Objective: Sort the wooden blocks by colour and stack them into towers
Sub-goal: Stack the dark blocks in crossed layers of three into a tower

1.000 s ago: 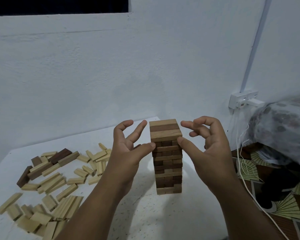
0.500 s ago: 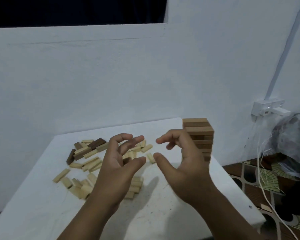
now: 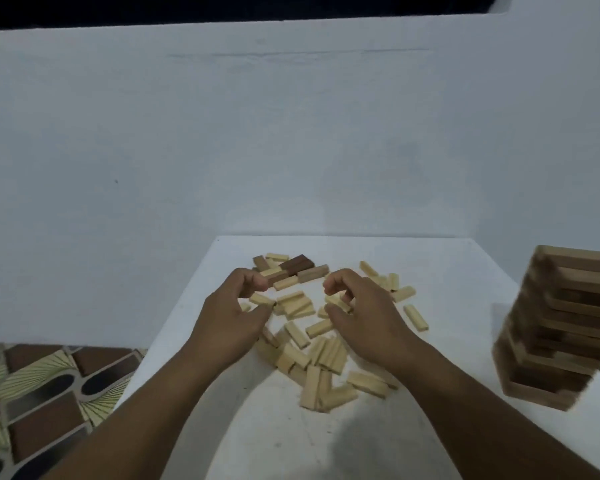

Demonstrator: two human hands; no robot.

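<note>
On the white table (image 3: 447,271) lies a loose pile of light wooden blocks (image 3: 321,355). A few dark brown blocks (image 3: 297,265) rest at its far side. A blurred tower (image 3: 561,327) of mixed brown and tan blocks stands at the table's right edge. My left hand (image 3: 232,313) hovers over the pile's left part, fingers curled and apart, thumb close to a light block (image 3: 262,299). My right hand (image 3: 364,317) hangs over the pile's middle in the same pose, with another light block (image 3: 338,303) lying between thumb and fingers. Neither hand clearly grips anything.
A pale wall rises right behind the table. A patterned brown and green floor (image 3: 42,393) shows at the lower left, below the table's left edge. The tower stands close to the right edge of the view.
My view has swung left, so the tower slid to the right edge. Both hands left the tower and moved over the loose pile, their fingers curling closer to the blocks.
</note>
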